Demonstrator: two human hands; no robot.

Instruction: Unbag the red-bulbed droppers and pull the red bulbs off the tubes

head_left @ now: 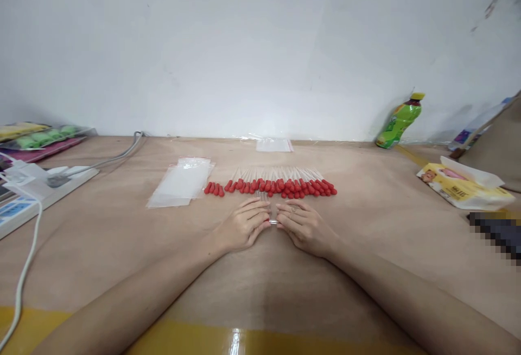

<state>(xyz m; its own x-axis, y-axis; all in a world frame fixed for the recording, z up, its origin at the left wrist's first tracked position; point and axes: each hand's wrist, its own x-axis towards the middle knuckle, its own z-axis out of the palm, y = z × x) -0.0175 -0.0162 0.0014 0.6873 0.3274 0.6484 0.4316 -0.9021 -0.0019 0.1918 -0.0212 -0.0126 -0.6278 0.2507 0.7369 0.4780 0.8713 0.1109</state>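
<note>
My left hand point(249, 223) and my right hand point(304, 227) face each other at the middle of the table. A short, thin, shiny rod point(273, 222) spans the small gap between them, its ends pinched in the fingertips of both hands; a bit of red shows at my left fingertips. Just beyond the hands lies a long row of red-tipped sticks point(288, 186), their pale thin ends pointing to the wall. A few thin clear pieces point(261, 196) lie between the row and my left fingers. Clear plastic bags point(179, 181) are stacked left of the row.
Another clear bag point(274, 145) lies by the wall. On the left are a power strip point(40, 195) with cables and packaged green items point(46, 137). A green bottle point(399, 121), a yellow tissue pack point(466, 184) and a dark pixelated object point(496, 233) are on the right.
</note>
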